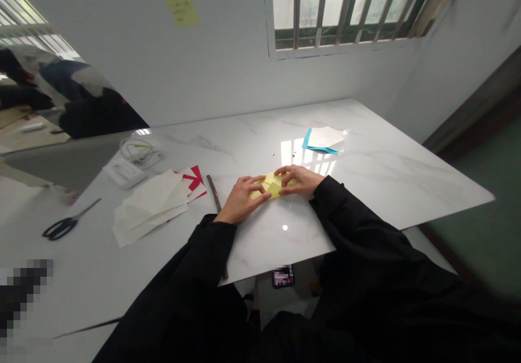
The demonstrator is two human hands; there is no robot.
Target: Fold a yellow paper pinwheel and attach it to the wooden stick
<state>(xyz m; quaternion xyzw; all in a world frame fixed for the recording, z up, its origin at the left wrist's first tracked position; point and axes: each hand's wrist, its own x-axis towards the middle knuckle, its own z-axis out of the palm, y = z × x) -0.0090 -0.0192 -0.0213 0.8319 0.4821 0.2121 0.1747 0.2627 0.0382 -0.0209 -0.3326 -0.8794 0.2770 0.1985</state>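
A small piece of folded yellow paper point(274, 190) lies on the white marbled table, with creases and flaps showing on its upper face. My left hand point(243, 197) grips its left end, thumb at the near edge and fingers curled over the far edge. On the opposite end, my right hand point(300, 180) pinches the paper between thumb and fingers. Both hands hide the paper's outer ends. A thin brown stick point(214, 190) lies just left of my left hand, partly covered by my sleeve.
White sheets point(150, 205) and cut red paper point(196, 178) lie left, near black-handled scissors point(61, 227) and a white power strip point(124, 173) with its cord. Blue-and-white paper point(325, 139) sits at the back right. A yellow note point(182, 7) is on the wall.
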